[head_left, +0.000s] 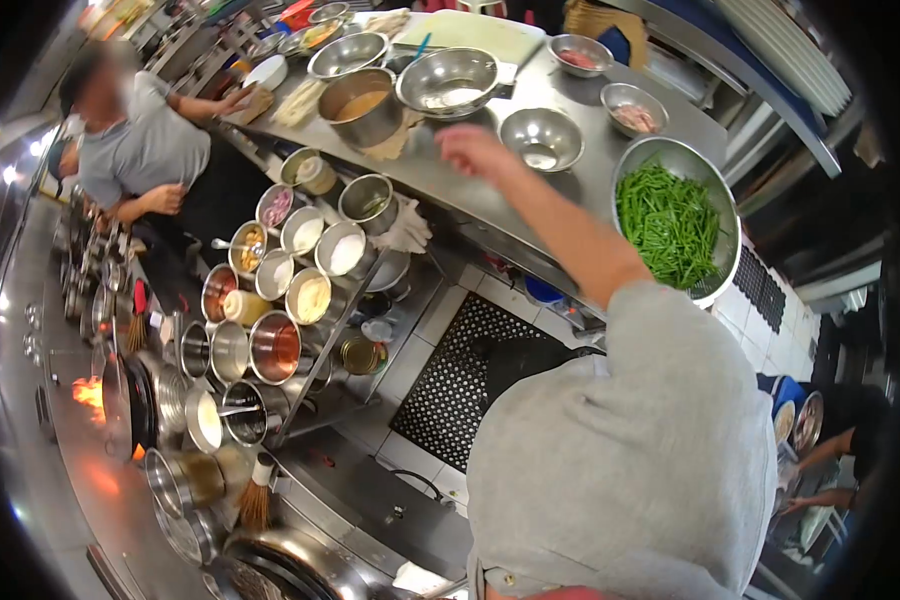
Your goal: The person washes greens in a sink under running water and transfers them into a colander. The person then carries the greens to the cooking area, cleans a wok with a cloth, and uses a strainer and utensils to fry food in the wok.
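Observation:
My right hand [467,150] reaches out over the steel counter, between a pot of brownish liquid [358,105] and an empty steel bowl [541,140]. It is blurred, and its fingers are too smeared to read; I see no object in it. Just beyond it stands a large steel bowl [448,82] with a little pale matter at its bottom. A colander of cut green vegetables [673,222] sits to the right of my forearm. My left hand is out of view.
Steel tubs of sauces and ingredients [275,345] crowd a lower-left rack. Flames [88,393] rise beside a wok at far left. A co-worker [150,150] stands upper left, one hand at the counter. Another person's arms [830,450] show at right. A black mat [450,370] covers floor tiles.

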Available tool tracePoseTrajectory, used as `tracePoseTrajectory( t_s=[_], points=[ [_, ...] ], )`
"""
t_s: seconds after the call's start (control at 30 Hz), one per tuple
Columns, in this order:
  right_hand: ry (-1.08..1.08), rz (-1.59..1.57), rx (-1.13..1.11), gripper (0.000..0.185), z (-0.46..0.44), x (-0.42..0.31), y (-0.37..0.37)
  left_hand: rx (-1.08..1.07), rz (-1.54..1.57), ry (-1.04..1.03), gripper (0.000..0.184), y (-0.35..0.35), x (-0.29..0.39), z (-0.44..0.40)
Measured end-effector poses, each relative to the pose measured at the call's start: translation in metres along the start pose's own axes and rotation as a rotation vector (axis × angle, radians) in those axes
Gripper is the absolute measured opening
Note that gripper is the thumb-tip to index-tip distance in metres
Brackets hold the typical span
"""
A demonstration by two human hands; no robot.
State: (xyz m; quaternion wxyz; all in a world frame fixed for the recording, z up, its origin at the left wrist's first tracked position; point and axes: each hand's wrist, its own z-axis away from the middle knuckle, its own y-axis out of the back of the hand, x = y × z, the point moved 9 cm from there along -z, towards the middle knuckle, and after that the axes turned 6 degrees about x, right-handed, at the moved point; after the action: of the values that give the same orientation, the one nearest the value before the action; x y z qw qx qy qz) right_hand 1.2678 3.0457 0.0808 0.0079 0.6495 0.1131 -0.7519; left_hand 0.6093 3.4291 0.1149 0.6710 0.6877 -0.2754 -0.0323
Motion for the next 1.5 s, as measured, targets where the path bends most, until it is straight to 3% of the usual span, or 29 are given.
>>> tracePoseTrajectory(
  t_s=[0.07,0.13,0.2,0.23,0.27,0.3,0.37,0.4,0.47,0.5,0.57,0.63,0.67,0.73,0.8,0.87,0.9,0.93,0.97,1.03,1.07,1.13,1.2,1.23,1.27,1.33,1.4,1.47,1.5],
  points=[
    [0.095,-0.202,0.229,0.022,-0.042,-0.025,0.083,-0.114,0.033,-0.078,0.05,-0.021,0.028,-0.013],
    [0.1,-0.2,0.49,0.019,-0.082,-0.035,0.176,-0.204,0.037,-0.135,0.049,-0.038,0.049,-0.021],
    [0.009,0.06,0.62,0.015,-0.106,-0.051,0.266,-0.255,0.018,-0.148,0.049,-0.049,0.058,-0.024],
    [0.062,0.074,0.654,0.01,-0.102,-0.071,0.291,-0.281,0.011,-0.146,0.049,-0.054,0.064,-0.025],
    [-0.033,0.222,0.678,0.009,-0.079,-0.093,0.31,-0.303,-0.003,-0.139,0.049,-0.057,0.065,-0.026],
    [-0.101,0.771,0.606,0.021,-0.079,-0.111,0.346,-0.32,-0.016,-0.131,0.049,-0.061,0.065,-0.027],
    [-0.109,1.315,0.769,0.02,-0.082,-0.12,0.445,-0.355,-0.05,-0.113,0.049,-0.066,0.064,-0.029],
    [-0.199,1.393,0.8,0.018,-0.061,-0.122,0.466,-0.37,-0.063,-0.105,0.049,-0.068,0.064,-0.03],
    [-0.398,1.545,0.84,0.036,-0.012,-0.128,0.499,-0.392,-0.083,-0.088,0.049,-0.072,0.066,-0.033],
    [-0.44,1.316,1.083,0.036,-0.009,-0.106,0.565,-0.397,-0.091,-0.081,0.049,-0.072,0.067,-0.034],
    [-0.654,1.38,0.974,0.037,0.022,-0.101,0.549,-0.409,-0.103,-0.082,0.049,-0.074,0.072,-0.04],
    [-0.863,1.427,0.727,0.037,0.025,-0.075,0.547,-0.415,-0.112,-0.125,0.049,-0.076,0.076,-0.046],
    [-0.865,1.426,0.723,0.037,0.025,-0.071,0.548,-0.414,-0.115,-0.191,0.049,-0.075,0.08,-0.051],
    [-0.931,1.072,0.654,0.032,0.029,-0.03,0.564,-0.365,-0.144,-0.455,0.05,-0.071,0.096,-0.059],
    [-0.861,1.044,0.639,0.028,0.022,-0.014,0.572,-0.308,-0.16,-0.597,0.05,-0.068,0.116,-0.069],
    [-0.657,0.831,0.683,0.024,0.013,-0.014,0.571,-0.377,-0.055,-0.151,0.047,-0.068,0.147,-0.082],
    [-0.528,0.637,0.709,0.023,0.006,-0.015,0.565,-0.375,-0.042,-0.182,0.049,-0.068,0.164,-0.08],
    [-0.39,0.683,0.65,0.027,-0.007,-0.02,0.584,-0.365,-0.031,-0.208,0.051,-0.065,0.172,-0.078],
    [-0.425,0.673,0.678,0.027,-0.011,-0.027,0.585,-0.336,-0.018,-0.16,0.051,-0.062,0.175,-0.075],
    [-0.271,0.791,0.685,0.023,-0.007,-0.069,0.577,-0.371,-0.042,-0.156,0.05,-0.064,0.181,-0.068],
    [-0.169,0.682,0.625,0.022,-0.006,-0.083,0.573,-0.355,-0.028,-0.122,0.05,-0.062,0.182,-0.066],
    [-0.051,0.968,0.626,0.023,-0.006,-0.132,0.548,-0.398,0.02,-0.078,0.05,-0.061,0.179,-0.054],
    [0.06,0.795,0.582,0.021,-0.013,-0.155,0.501,-0.34,0.041,-0.083,0.046,-0.066,0.172,-0.049],
    [0.083,0.921,0.546,0.021,-0.02,-0.172,0.47,-0.332,0.139,-0.143,0.043,-0.067,0.185,-0.047],
    [0.116,1.047,0.498,0.02,-0.033,-0.184,0.432,-0.313,0.233,-0.192,0.04,-0.063,0.196,-0.045],
    [0.219,0.829,0.242,0.016,-0.065,-0.182,0.333,-0.255,0.282,-0.242,0.034,-0.055,0.225,-0.041],
    [0.379,0.949,-0.086,0.011,-0.078,-0.186,0.218,-0.219,0.428,-0.32,0.031,-0.057,0.249,-0.035],
    [0.479,1.189,-0.213,0.007,-0.048,-0.191,0.074,-0.212,0.508,-0.412,0.028,-0.047,0.278,-0.026],
    [0.46,1.048,-0.404,0.005,-0.037,-0.177,0.011,-0.24,0.609,-0.362,0.027,-0.048,0.278,-0.02]
  ],
)
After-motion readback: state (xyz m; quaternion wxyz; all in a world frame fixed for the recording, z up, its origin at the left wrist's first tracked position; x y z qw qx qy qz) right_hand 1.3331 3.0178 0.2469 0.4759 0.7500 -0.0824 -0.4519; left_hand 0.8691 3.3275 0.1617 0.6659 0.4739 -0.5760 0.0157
